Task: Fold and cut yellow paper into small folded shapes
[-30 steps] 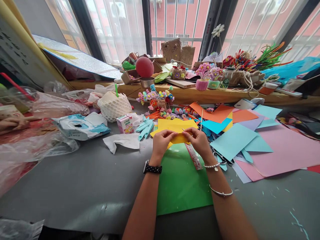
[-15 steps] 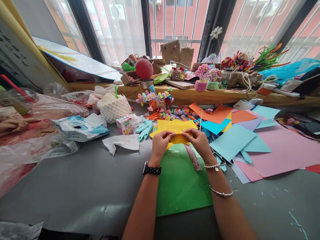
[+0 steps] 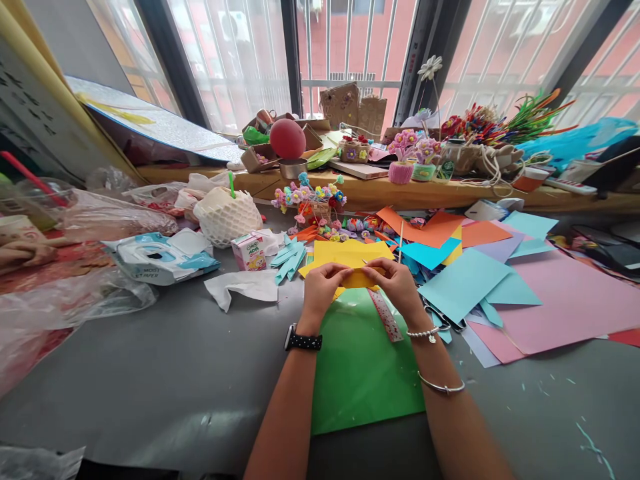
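Observation:
My left hand (image 3: 323, 287) and my right hand (image 3: 395, 283) pinch the two ends of a small piece of yellow paper (image 3: 358, 279), held up between them. Its lower edge seems bent or folded. Behind it lies a larger yellow sheet (image 3: 345, 251). Under my wrists a green sheet (image 3: 367, 373) lies flat on the grey table. A patterned ruler-like strip (image 3: 386, 315) rests on the green sheet beside my right hand. Scissors (image 3: 445, 319) show partly beneath light blue paper (image 3: 467, 283) to the right.
Left of my hands are a white tissue (image 3: 243, 287), a small pink box (image 3: 249, 252), a wet-wipe pack (image 3: 160, 257) and light blue paper strips (image 3: 290, 259). Pink paper (image 3: 580, 293) covers the right side. A basket of small flowers (image 3: 313, 203) stands behind. Another person's hand (image 3: 25, 248) is at far left.
Both hands keep their pinch on the small yellow paper, with barely any movement. The view has shifted very slightly.

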A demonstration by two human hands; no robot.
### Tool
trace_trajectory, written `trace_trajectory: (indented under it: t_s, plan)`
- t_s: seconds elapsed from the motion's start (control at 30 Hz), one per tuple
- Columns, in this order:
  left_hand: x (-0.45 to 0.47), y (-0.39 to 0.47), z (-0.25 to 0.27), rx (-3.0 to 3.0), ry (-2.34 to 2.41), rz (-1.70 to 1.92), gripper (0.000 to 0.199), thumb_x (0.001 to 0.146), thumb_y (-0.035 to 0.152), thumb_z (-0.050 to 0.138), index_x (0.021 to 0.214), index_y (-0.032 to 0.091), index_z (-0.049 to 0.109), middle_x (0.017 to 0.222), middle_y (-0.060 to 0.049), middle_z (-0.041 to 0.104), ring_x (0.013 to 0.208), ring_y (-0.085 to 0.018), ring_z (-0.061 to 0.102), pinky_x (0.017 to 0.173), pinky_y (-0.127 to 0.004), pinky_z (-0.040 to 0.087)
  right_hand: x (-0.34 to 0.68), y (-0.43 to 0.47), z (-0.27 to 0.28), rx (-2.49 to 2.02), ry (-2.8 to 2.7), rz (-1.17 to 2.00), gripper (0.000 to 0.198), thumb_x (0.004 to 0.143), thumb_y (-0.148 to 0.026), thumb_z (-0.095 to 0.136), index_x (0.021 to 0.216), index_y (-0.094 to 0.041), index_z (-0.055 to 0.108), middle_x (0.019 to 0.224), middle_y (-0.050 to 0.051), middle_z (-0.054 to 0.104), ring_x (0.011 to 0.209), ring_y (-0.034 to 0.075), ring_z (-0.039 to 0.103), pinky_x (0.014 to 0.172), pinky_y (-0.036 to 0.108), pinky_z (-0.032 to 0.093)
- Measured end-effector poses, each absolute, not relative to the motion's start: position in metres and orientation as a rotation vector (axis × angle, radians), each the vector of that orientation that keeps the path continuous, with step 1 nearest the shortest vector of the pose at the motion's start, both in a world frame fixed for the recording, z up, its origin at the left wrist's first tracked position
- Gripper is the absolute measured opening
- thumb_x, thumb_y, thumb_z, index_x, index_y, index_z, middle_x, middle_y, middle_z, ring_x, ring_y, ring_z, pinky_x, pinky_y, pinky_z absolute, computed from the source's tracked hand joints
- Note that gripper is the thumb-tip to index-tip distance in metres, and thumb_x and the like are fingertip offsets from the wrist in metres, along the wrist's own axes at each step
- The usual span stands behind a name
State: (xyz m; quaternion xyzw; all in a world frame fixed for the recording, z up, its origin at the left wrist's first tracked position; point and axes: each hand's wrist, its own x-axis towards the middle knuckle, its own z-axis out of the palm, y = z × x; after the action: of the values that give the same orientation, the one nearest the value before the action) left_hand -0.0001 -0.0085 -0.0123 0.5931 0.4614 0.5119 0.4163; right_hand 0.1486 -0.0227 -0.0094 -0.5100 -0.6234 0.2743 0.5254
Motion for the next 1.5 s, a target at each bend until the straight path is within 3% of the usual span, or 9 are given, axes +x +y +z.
trace_trajectory:
  t_s: [0.2,0.5,1.5]
  plan:
    - [-0.0001,-0.0065,-0.0141,1.465,1.142,1.318,0.024,0.060,0.036,0.061,0.070,0.014,0.064,0.072,-0.005,0.064,0.067,-0.015,0.057,0.058,-0.023,0.046,0.1473,-0.0213,-0.0112,-1.215,-1.488,0.630,0.026,0.068,-0.040,0.055,0.073,-0.015,0.061,0.074,0.007,0.063,0.066,0.018,0.058,0.059,0.027,0.046]
    - [-0.0012,-0.0078,-0.0106,1.421,1.151,1.329,0.021,0.059,0.035,0.062,0.063,0.014,0.065,0.061,-0.002,0.061,0.056,-0.011,0.053,0.054,-0.022,0.045,0.1469,-0.0225,-0.0103,-1.212,-1.500,0.643,0.025,0.068,-0.039,0.055,0.073,-0.015,0.061,0.074,0.007,0.064,0.066,0.017,0.058,0.059,0.026,0.046]
    - [-0.0008,-0.0099,-0.0094,1.502,1.174,1.385,0.023,0.062,0.037,0.060,0.064,0.014,0.062,0.065,-0.002,0.062,0.063,-0.013,0.055,0.058,-0.022,0.043,0.1444,-0.0242,-0.0086,-1.224,-1.451,0.590,0.021,0.069,-0.036,0.056,0.069,-0.015,0.060,0.070,0.006,0.063,0.065,0.017,0.057,0.059,0.026,0.045]
